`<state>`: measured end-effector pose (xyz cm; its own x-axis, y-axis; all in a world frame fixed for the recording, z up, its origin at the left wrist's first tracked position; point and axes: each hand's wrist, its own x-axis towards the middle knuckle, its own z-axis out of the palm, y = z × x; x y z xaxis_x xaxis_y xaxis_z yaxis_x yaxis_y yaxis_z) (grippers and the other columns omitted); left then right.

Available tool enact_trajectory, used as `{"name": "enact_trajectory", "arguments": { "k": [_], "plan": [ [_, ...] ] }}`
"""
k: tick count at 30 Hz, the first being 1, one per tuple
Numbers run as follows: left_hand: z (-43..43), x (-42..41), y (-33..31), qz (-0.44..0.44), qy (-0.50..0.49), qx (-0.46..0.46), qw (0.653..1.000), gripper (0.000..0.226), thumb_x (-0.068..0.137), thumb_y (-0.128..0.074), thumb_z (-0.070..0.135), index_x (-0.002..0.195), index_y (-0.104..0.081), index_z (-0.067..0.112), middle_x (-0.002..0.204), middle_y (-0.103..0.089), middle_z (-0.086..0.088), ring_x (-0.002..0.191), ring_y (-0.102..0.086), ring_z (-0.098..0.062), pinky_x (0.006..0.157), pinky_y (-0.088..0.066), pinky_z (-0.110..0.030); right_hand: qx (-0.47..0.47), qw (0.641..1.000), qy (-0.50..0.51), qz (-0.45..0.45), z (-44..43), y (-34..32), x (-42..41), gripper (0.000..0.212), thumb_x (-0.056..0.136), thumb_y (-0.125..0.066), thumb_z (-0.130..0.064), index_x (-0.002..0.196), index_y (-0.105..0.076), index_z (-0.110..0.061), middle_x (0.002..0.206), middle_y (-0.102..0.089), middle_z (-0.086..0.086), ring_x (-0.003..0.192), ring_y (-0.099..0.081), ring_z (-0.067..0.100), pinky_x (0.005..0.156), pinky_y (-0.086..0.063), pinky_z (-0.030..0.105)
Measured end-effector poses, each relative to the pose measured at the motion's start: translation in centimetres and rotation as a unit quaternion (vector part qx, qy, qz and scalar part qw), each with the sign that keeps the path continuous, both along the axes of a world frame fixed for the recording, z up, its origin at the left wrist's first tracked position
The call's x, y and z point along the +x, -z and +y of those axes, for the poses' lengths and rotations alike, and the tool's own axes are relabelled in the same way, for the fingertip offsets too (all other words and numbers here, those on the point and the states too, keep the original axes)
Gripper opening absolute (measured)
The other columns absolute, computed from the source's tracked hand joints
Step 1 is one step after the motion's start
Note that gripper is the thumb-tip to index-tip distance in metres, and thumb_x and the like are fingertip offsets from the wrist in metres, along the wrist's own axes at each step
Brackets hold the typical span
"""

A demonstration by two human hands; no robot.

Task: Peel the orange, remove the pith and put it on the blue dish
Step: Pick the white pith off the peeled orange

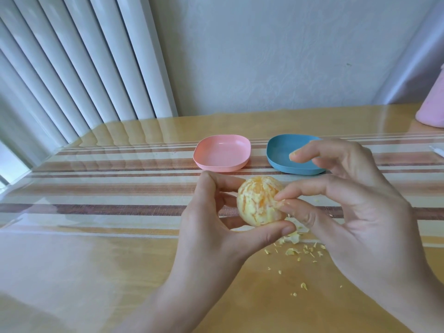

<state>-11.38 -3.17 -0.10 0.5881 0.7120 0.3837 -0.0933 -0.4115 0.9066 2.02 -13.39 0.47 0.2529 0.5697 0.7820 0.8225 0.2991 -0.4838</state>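
The peeled orange (259,203), pale with pith and streaks of orange flesh, is held above the table. My left hand (211,227) grips it from the left, thumb below and fingers behind. My right hand (355,207) pinches a bit of pith on the orange's right side between thumb and forefinger, its other fingers spread. The blue dish (280,155) lies beyond on the striped cloth, partly hidden by my right fingers, with nothing visible in it.
A pink dish (222,152) sits left of the blue one. Small pith and peel scraps (294,246) litter the table under the hands. A pink container (432,109) stands at the far right edge. A white radiator and wall back the table.
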Motion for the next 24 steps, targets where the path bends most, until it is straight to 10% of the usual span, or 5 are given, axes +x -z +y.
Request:
{"name": "enact_trajectory", "arguments": {
  "k": [24],
  "plan": [
    [-0.12,0.24,0.31,0.032,0.01,-0.053,0.998,0.06,0.041,-0.087,0.05,0.088,-0.059,0.025,0.088,-0.072,0.003,0.086,-0.069,-0.017,0.065,-0.058,-0.033,-0.073,0.997,-0.018,-0.026,0.18,0.22,0.26,0.015,0.095,-0.047,-0.032,0.089,-0.058,-0.024,0.112,-0.046,-0.011,0.116,-0.045,0.012,0.093,-0.031,0.009]
  ]
}}
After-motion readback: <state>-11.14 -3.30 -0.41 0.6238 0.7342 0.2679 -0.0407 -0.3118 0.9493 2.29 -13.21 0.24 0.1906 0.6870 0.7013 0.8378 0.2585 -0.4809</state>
